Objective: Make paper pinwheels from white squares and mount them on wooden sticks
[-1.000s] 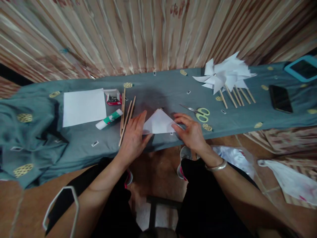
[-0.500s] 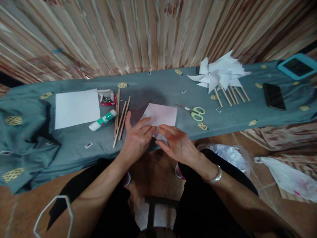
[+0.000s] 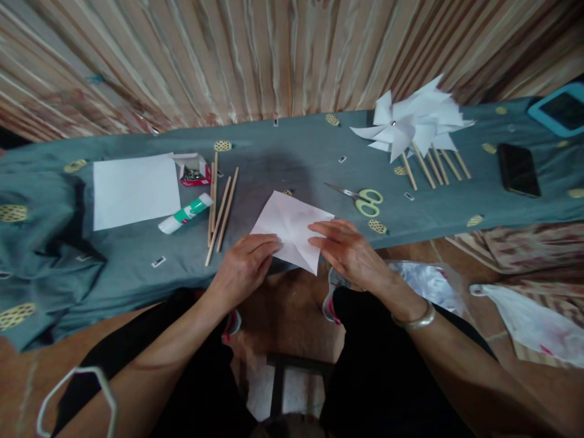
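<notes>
A square sheet of paper (image 3: 296,228) with fold creases meeting near its middle lies at the table's front edge, one corner sticking out over it. My left hand (image 3: 246,264) grips its lower left edge, fingers together on top and thumb hidden beneath. On the right edge, my right hand (image 3: 349,249) pinches the paper with its fingertips on the upper face. Scissors with green handles (image 3: 360,198) lie to the right of the sheet. Several wooden sticks (image 3: 221,210) and a glue stick (image 3: 186,214) are left of it.
A small red box (image 3: 195,170) of metal pieces stands beside a stack of white paper (image 3: 137,191). Several paper pinwheels (image 3: 413,125) on sticks lie at the back right, near a dark phone (image 3: 519,170) and a blue-framed device (image 3: 559,111). A patterned cloth covers the table.
The paper has opened out flat and turned, its corner now over the table edge. My hands have moved apart, from meeting at its near corner to opposite sides.
</notes>
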`<state>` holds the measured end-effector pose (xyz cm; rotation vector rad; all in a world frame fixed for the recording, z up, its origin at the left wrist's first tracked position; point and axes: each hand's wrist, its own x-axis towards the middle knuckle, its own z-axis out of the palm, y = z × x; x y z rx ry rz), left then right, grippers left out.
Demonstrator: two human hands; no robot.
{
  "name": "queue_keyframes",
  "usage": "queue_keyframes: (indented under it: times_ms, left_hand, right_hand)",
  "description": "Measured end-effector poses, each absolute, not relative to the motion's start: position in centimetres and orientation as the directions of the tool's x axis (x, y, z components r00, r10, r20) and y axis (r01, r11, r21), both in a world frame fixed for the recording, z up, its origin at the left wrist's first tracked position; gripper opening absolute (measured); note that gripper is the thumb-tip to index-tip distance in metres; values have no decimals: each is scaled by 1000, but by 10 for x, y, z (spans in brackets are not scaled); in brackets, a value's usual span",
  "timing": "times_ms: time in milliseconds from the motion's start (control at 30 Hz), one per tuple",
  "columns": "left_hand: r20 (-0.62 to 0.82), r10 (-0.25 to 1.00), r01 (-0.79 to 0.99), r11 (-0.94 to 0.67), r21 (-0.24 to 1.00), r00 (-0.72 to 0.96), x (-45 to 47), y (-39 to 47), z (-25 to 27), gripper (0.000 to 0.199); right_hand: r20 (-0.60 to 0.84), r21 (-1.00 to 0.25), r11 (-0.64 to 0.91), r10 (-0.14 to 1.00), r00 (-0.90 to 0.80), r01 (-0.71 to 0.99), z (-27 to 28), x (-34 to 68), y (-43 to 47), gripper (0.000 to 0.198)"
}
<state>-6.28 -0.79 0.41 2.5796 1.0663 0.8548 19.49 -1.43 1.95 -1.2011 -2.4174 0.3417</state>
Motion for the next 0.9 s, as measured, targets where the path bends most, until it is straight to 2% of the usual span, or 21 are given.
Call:
queue_keyframes:
  times_ms: [67,200,300,467,633,700,800,900]
  left_hand:
    - [407,730,566,-683,462,549,-64,-10,6,21]
    - [376,782,567,-620,542,496,-67,-11,9,20]
    - [354,832,609,-555,567,428,-68,-10,10,20]
    - [317,878,635,-479,606,359,-68,-6,11,19]
    - [232,932,670,-360,649,277,-70,2,12,18]
    - [221,941,689,-338,641,255,-70,4,13,24]
    - [284,919,721,-392,572,274,-68,4,18,46]
    - [377,823,733,-558,389,426,-60,-1,21,49]
  right_hand:
    - [256,-491,564,822,-508,664,20,193,-12,23]
    - [155,-702,376,909,-386,605,24,187,-4,22]
    - [88,-760,257,951,-297,597,24,181,4,23]
    - [21,-756,156,977,-214,636,22,174,17,24]
    - [27,-746,113,990,-140,656,22,165,29,22]
    - [38,-723,112,992,-122,682,23,162,34,22]
    - [47,-677,116,992,-115,727,25,156,38,20]
    - [45,-645,108,994,-104,757,26,152,39,19]
